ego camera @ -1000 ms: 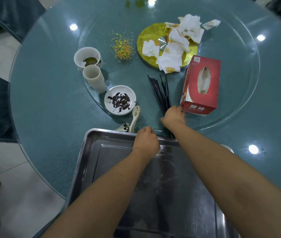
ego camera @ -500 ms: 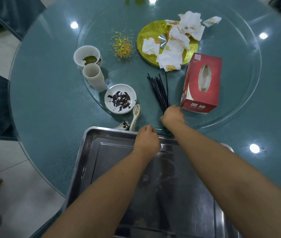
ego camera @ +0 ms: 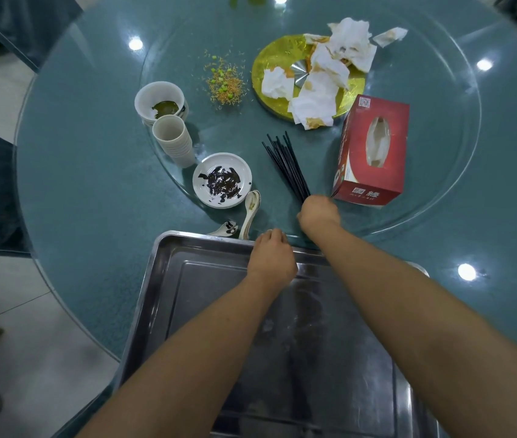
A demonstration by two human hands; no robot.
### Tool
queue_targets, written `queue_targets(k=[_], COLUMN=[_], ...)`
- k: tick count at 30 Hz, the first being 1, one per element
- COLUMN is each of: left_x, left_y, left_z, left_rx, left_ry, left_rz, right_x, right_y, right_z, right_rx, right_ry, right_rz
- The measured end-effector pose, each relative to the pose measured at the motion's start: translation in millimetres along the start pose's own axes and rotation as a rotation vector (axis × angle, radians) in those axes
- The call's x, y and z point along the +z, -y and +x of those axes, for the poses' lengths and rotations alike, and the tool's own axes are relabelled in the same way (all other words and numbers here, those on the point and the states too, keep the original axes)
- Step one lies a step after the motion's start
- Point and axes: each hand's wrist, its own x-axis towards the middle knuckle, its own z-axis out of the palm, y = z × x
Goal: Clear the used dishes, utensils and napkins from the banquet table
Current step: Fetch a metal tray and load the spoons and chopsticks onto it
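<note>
While our right hand (ego camera: 319, 211) curls round near ends of black chopsticks (ego camera: 285, 165) fanned on glass turntable (ego camera: 434, 197), our left hand (ego camera: 272, 252) grips far rim of steel tray (ego camera: 168, 279), fingers curled over edge. Sauce-smeared saucer (ego camera: 221, 180), spoons (ego camera: 248, 216), stacked cups (ego camera: 173, 140), bowl (ego camera: 159, 104), soiled napkins (ego camera: 323, 83) on gold plate (ego camera: 269, 60), red tissue box (ego camera: 372, 153) all on worktop (ego camera: 77, 172)

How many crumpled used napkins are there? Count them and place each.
About 5, though overlaps may hide more: one on the gold plate's left side, three overlapping across its middle and right, and one small piece off the plate, upper right.
</note>
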Motion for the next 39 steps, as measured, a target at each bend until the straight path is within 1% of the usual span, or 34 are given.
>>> queue_targets(k=[8,12,15,21,25,31,33,37,39], left_x=[2.4,1.9,1.4,6.5,8.2,2.1,-0.9,-4.2,-5.4], left_y=[1.8,0.6,-0.3,-2.1,-5.0,-7.4,-9.3,-15.4,-18.5], left_z=[-0.4,-0.7,-0.9,0.0,1.6,-1.5,-1.4,-3.1,-4.2], left_rx=[-0.003,-0.01,-0.006,-0.003,-0.014,-0.003,0.005,0.009,0.004], left_ry=[-0.01,-0.005,0.002,0.015,0.012,0.027,0.035,0.061,0.08], left_rz=[-0.015,-0.027,-0.015,0.018,0.028,0.036,0.045,0.053,0.044], right_x=[-7.0,-9.9,-10.1,-6.6,-16.4,-36.3,-40.1,-44.3,-44.3], right_y=[-2.1,-7.6,-10.4,-12.1,-17.5,-37.4,-46.6,-63.4,-70.7], right_z=[-2.2,-2.8,-3.9,-7.5,-10.0,-19.3,-21.5,-27.2,-30.3], right_rx=[-0.039,-0.005,0.009,-0.022,-0.029,-0.066,-0.054,0.024,0.028], right_ry=[0.02,0.034,0.025,-0.019,-0.041,0.033,0.047,0.011,0.003], right_rz=[-0.033,0.015,0.01,-0.043,0.006,0.095,0.107,0.12,0.129])
